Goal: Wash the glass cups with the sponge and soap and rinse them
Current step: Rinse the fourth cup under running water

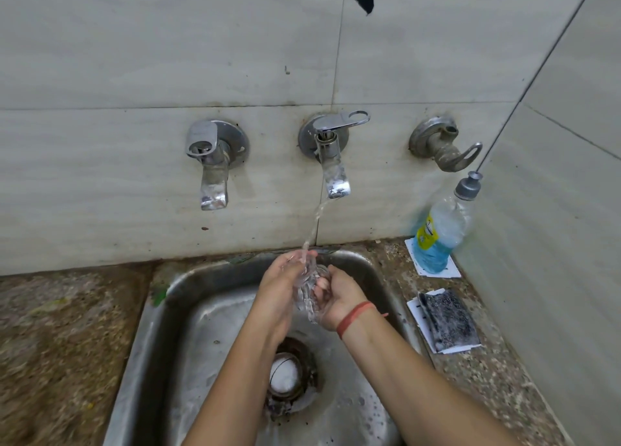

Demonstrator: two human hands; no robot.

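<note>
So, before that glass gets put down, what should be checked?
1. Water from the middle tap lands on the glass cup: ok.
2. Left hand and right hand both hold the cup: ok.
3. Suds rinsed off the cup: cannot tell, the stream blurs it.
4. Sponge lies on the counter, apart from the hands: ok.
5. Drain free: not ok, white foam sits on it.

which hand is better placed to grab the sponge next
Probably right: the sponge lies on the counter right of the sink, nearer the right hand; the left hand also holds the glass cup.
</note>
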